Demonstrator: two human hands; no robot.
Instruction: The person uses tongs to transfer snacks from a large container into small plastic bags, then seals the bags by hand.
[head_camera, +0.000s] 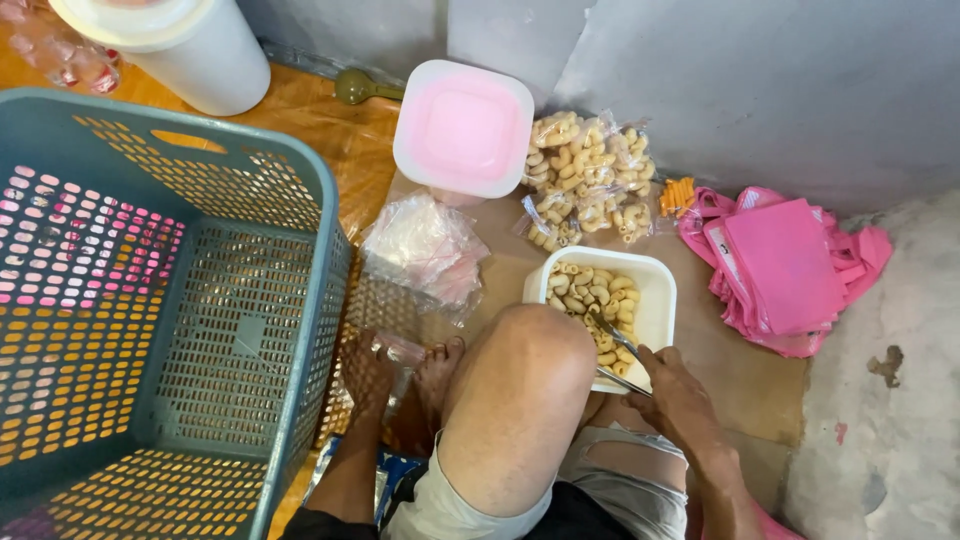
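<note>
Metal tongs (618, 358) were gripped by the right hand (672, 390) at lower centre-right, their tips in the white tub (655, 290) of macaroni-shaped snacks (592, 295). A clear bag (398, 348) was pinched by the left hand (368, 375) beside the teal basket (320, 300).

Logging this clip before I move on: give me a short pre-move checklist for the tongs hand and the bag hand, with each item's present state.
1. Right hand has the metal tongs in its grip: ok.
2. Tong tips are down among the macaroni-shaped snacks in the white square tub: ok.
3. Tongs closed on a piece: cannot tell, the tips are too small to read.
4. Left hand is on a small clear bag beside the basket: ok.
5. Bag mouth open: cannot tell, it is seen partly through the blue basket wall.
6. Tub holds snacks: ok.
</note>
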